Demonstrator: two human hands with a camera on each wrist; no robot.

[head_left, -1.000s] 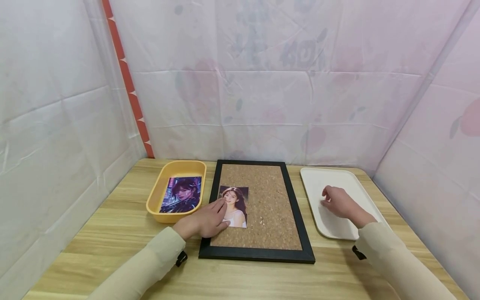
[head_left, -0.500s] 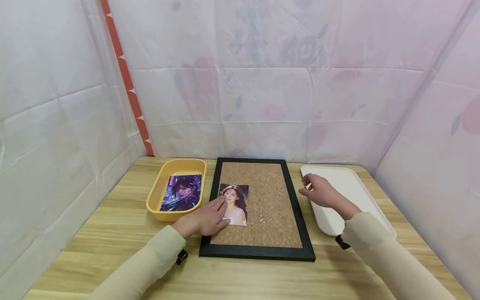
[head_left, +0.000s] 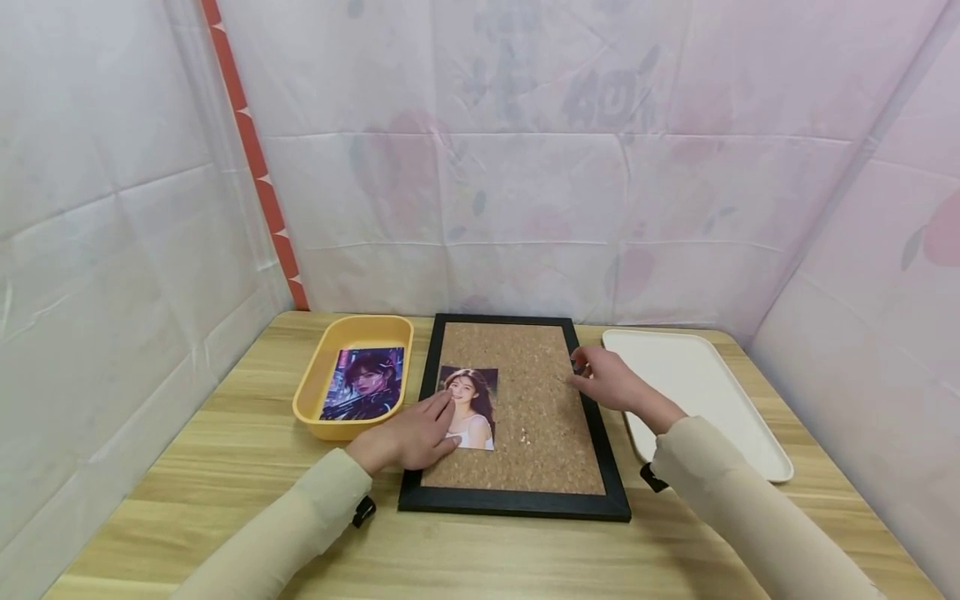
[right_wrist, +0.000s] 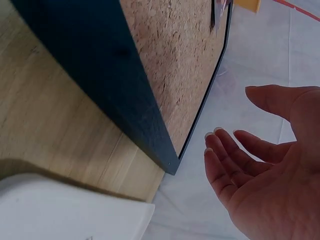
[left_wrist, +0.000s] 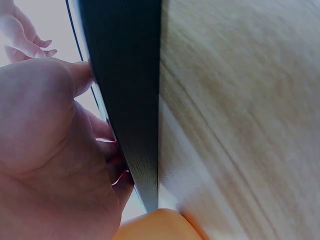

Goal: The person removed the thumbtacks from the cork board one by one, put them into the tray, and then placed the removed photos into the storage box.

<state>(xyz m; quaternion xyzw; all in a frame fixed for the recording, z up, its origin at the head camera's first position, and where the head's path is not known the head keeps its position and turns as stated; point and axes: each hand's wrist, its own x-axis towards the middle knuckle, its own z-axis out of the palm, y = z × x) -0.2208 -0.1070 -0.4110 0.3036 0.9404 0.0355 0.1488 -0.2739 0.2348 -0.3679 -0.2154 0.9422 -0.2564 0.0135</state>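
Observation:
My left hand (head_left: 412, 437) lies with fairly straight fingers on a photo print (head_left: 480, 417) of a long-haired person in a white top, covering its lower left part. The photo lies on the left half of a black-framed corkboard (head_left: 540, 400). In the left wrist view, my fingers reach over the black frame (left_wrist: 125, 90). My right hand (head_left: 618, 383) hovers at the board's right frame edge, fingers loosely bent. The right wrist view shows its thumb apart from the fingers (right_wrist: 240, 160), with nothing visible between them.
Left of the board stands a yellow tray (head_left: 303, 400) with a purple-blue illustrated picture (head_left: 367, 383) inside. A white tray (head_left: 697, 375) lies to the right on the wooden table (head_left: 510, 558). Pale patterned cloth (head_left: 525, 208) hangs behind and at both sides.
My right hand has moved left from over the white tray to the corkboard's right edge. My left hand has stayed on the photo.

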